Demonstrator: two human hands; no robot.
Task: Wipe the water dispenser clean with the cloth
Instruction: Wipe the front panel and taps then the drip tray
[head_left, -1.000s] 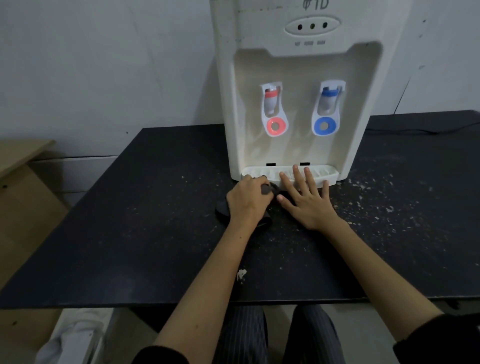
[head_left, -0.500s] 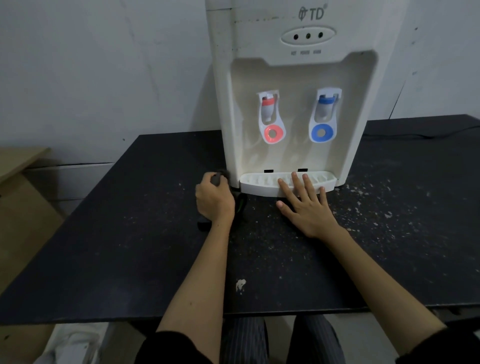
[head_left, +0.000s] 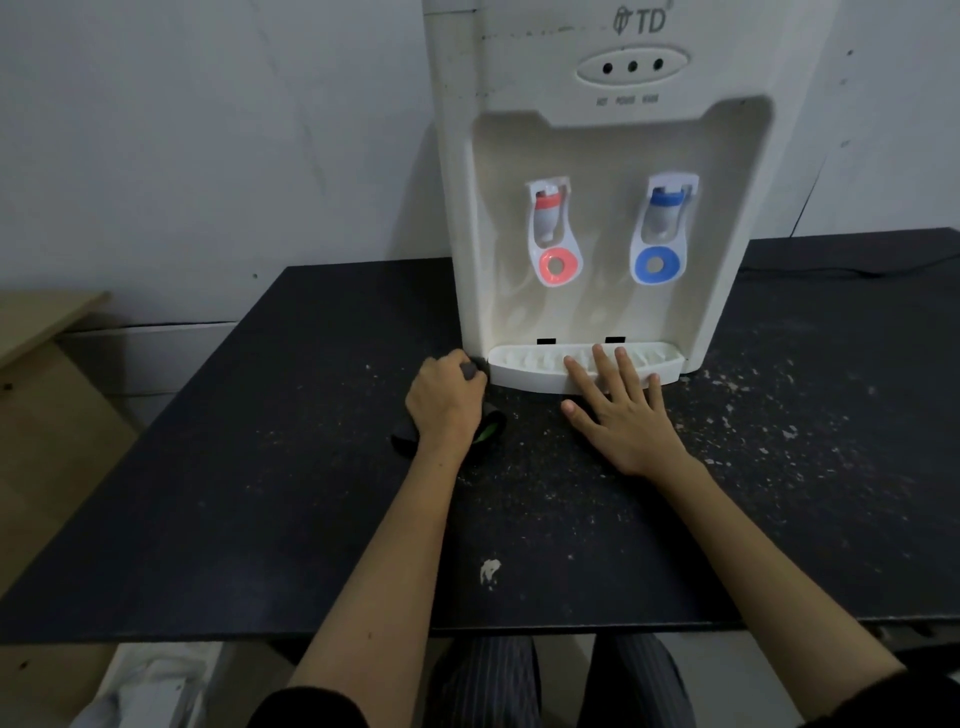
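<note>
Head view: left hand (head_left: 445, 402) gripping dark cloth (head_left: 470, 372) against lower left corner of white water dispenser (head_left: 597, 156); right hand (head_left: 623, 415) beside it, fingers straight, flat on drip tray (head_left: 524, 371) and black table (head_left: 260, 467).

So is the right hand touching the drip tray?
Touching. The head view shows the right hand flat, its straight fingers lying over the drip tray rim.

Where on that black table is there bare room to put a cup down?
Free: the table left of the left hand, and the speckled stretch right of the water dispenser. Crowded: before the drip tray, with the cloth and right hand.
</note>
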